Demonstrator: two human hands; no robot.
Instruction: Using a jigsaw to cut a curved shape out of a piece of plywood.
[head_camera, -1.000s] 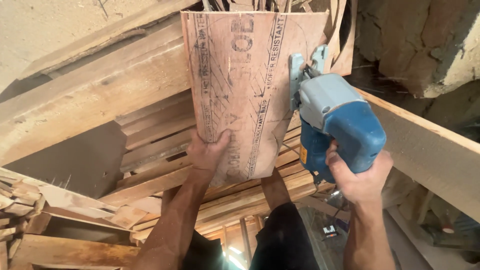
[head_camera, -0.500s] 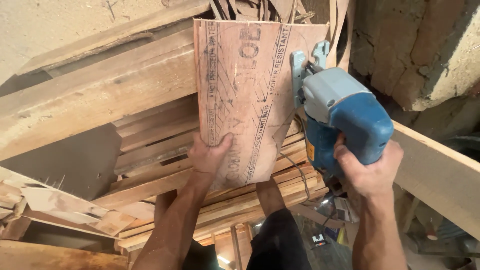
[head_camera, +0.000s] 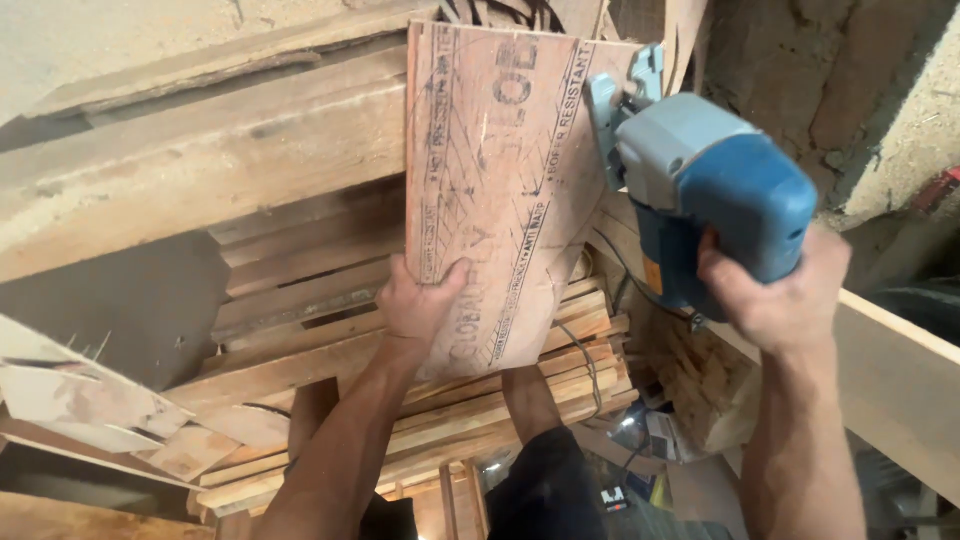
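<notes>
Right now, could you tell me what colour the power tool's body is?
Blue with a grey front, on the power tool; head view.

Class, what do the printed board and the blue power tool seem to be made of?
Printed board: probably plywood with a reddish, printed face, thin and flat, scuffed. Blue power tool: moulded plastic casing, smooth and slightly glossy, with what looks like a grey metal guard in front.
</notes>
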